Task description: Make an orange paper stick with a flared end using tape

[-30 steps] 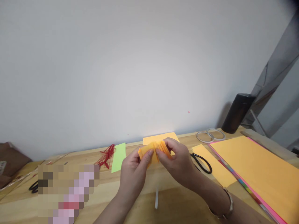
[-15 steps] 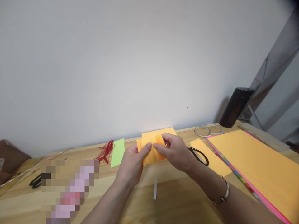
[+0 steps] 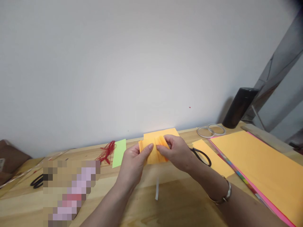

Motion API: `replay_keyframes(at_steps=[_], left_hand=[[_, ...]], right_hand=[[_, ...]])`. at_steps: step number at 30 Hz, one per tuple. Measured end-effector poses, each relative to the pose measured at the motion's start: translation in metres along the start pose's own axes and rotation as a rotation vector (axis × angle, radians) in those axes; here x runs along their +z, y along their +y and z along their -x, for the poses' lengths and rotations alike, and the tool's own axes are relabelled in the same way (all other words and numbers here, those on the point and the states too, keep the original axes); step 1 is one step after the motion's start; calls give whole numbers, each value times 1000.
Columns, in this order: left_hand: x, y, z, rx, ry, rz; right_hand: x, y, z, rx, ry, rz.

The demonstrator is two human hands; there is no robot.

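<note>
A small piece of orange paper with pleat-like folds is held up between both hands above the table. My left hand grips its left side, thumb lying flat across the front. At the right side, my right hand pinches the folds between thumb and fingers. Both thumb tips are close together near the paper's middle; the fingers behind it are mostly hidden. Below the hands a narrow white strip lies on the wooden table.
Behind the hands lies another orange sheet. To the left are green paper, red string and black-handled scissors. On the right are a black handle loop, tape rolls, stacked coloured paper and a black cylinder.
The lower edge of the orange paper has tipped up slightly, and my right thumb has shifted a little to the right. Both hands keep hold of it.
</note>
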State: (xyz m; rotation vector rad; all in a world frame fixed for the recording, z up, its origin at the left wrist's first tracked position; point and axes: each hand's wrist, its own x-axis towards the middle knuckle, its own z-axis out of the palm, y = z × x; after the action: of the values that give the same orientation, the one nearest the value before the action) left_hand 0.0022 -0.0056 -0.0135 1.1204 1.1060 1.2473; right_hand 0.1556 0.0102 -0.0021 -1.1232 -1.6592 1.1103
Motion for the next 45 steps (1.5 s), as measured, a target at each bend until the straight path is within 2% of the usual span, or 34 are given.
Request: replay_keyframes(at_steps=[15, 27, 38, 45], left_hand=[[1, 0, 2, -69, 5, 44], [5, 3, 2, -101, -2, 170], [5, 1, -1, -77, -45, 223], [1, -2, -3, -47, 0, 149]], right_hand=[[2, -2, 3, 9, 29, -15], [3, 0, 2, 12, 32, -14], [1, 1, 1, 32, 36, -1], [-1, 1, 0, 47, -4, -44]])
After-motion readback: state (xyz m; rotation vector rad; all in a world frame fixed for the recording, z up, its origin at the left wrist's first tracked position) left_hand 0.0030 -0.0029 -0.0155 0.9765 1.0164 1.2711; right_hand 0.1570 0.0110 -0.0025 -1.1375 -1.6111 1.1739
